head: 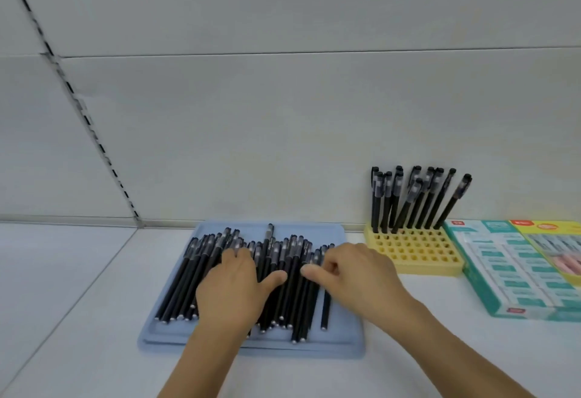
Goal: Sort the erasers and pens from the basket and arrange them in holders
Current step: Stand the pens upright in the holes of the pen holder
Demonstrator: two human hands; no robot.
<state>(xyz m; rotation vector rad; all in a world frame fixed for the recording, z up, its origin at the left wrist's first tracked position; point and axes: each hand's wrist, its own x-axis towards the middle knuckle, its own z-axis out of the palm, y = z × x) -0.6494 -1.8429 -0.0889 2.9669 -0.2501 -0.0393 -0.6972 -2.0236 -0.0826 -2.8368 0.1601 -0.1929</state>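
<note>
A pale blue tray (339, 344) lies on the white shelf, holding several black pens (185, 284) laid side by side. My left hand (235, 290) rests palm down on the middle of the pile, fingers spread. My right hand (358, 272) lies over the pens at the tray's right side, fingers curled onto their caps; whether it grips one I cannot tell. To the right stands a yellow holder (418, 256) with a grid of holes. Several black pens (418, 199) stand upright in its back row.
A teal box of erasers (509, 268) and a yellow box (562, 234) lie at the far right, beside the holder. A white back wall rises behind everything, with a slotted upright rail (78, 108) on the left. Bare shelf surface lies left of the tray.
</note>
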